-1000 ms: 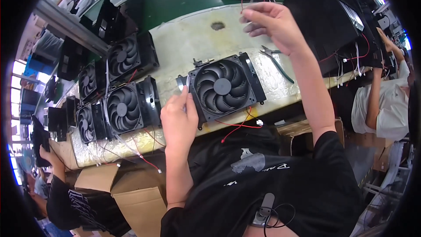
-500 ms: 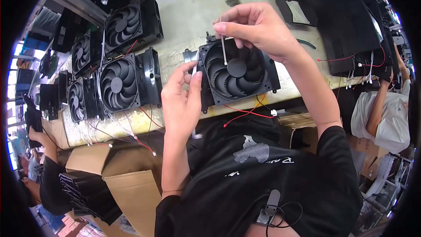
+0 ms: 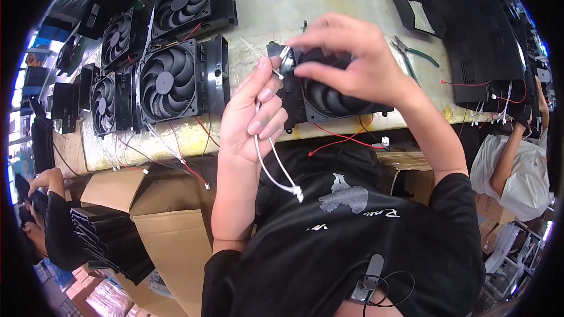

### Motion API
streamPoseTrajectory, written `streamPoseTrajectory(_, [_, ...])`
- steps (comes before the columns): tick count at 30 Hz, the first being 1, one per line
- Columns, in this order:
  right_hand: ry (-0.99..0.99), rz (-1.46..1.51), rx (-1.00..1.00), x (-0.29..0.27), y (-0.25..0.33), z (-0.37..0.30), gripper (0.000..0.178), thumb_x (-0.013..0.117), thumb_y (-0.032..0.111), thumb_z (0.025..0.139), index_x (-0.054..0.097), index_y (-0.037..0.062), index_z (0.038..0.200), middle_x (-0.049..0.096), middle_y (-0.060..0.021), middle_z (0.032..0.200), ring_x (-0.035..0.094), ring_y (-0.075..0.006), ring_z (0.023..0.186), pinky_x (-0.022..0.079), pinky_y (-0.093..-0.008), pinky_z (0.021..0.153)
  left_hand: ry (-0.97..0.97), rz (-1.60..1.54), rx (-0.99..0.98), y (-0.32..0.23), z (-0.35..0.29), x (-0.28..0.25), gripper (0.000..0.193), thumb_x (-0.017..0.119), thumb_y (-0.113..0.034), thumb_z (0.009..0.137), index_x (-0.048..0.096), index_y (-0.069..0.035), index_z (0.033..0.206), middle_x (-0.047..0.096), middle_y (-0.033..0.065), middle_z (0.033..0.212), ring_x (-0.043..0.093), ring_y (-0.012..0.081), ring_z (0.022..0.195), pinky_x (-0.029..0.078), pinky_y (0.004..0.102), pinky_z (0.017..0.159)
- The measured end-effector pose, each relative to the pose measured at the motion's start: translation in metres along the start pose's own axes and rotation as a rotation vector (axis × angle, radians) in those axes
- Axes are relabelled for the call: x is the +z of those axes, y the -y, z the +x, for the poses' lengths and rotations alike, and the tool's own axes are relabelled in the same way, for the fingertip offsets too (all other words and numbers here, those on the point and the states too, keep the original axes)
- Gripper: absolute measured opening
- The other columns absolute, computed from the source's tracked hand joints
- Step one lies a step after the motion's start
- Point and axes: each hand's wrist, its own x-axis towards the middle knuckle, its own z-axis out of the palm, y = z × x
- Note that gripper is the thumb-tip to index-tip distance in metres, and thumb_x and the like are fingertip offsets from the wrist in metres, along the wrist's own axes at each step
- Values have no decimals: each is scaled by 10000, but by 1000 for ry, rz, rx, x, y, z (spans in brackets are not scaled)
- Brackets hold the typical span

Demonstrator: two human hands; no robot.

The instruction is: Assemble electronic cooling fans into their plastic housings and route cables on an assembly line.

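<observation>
A black square cooling fan (image 3: 329, 97) lies on the pale worktable (image 3: 276, 6) in front of me, with red wires (image 3: 341, 138) hanging over the front edge. My left hand (image 3: 255, 114) is raised beside the fan's left corner and holds a loop of white cable tie (image 3: 276, 173) that dangles below the palm. My right hand (image 3: 346, 61) reaches over the fan and pinches the upper end of the same white tie (image 3: 282, 58) near the left fingertips.
Several more black fans (image 3: 170, 79) stand in rows at the left of the table. Green-handled cutters (image 3: 411, 53) and a black frame (image 3: 418, 9) lie at the right. Cardboard boxes (image 3: 158, 229) sit below left. Other people work at both sides.
The view has closed in on the fan. My right hand dropped from above the table to the fan's corner. My left hand now holds a white tie loop.
</observation>
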Motion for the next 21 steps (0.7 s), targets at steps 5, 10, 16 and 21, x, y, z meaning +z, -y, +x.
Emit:
streamPoseTrajectory(5, [-26, -68, -275, 22, -7, -6, 312, 792, 84, 731, 738, 120, 1036, 654, -65, 934, 630, -207, 788, 494, -300, 658, 106, -316, -136, 0, 0, -3, 329, 375, -262, 1063, 581, -14, 1128, 460, -6, 664, 372, 59, 308, 313, 221, 278])
streamPoseTrajectory(10, [13, -40, -281, 23, -9, -4, 259, 769, 78, 752, 739, 99, 1008, 654, -76, 941, 637, -222, 807, 500, -304, 677, 57, -321, -149, 1, 0, -2, 315, 386, -263, 1060, 583, -24, 1120, 458, -6, 645, 375, 61, 303, 311, 224, 274])
streamPoseTrajectory(16, [-261, 220, 212, 15, 2, 13, 159, 667, 138, 917, 722, 6, 988, 723, -45, 856, 599, -59, 629, 499, -185, 600, -166, 424, 292, 17, -10, 10, 389, 601, -183, 975, 540, 23, 1300, 552, 20, 651, 359, 35, 333, 264, 200, 308])
streamPoseTrajectory(21, [-134, 468, 501, 15, -5, 27, 178, 690, 121, 892, 685, -50, 945, 665, -12, 754, 531, -22, 612, 420, -195, 524, -257, 661, 366, 21, -10, -5, 306, 591, -151, 978, 621, 64, 1194, 557, 21, 629, 380, 25, 359, 281, 205, 313])
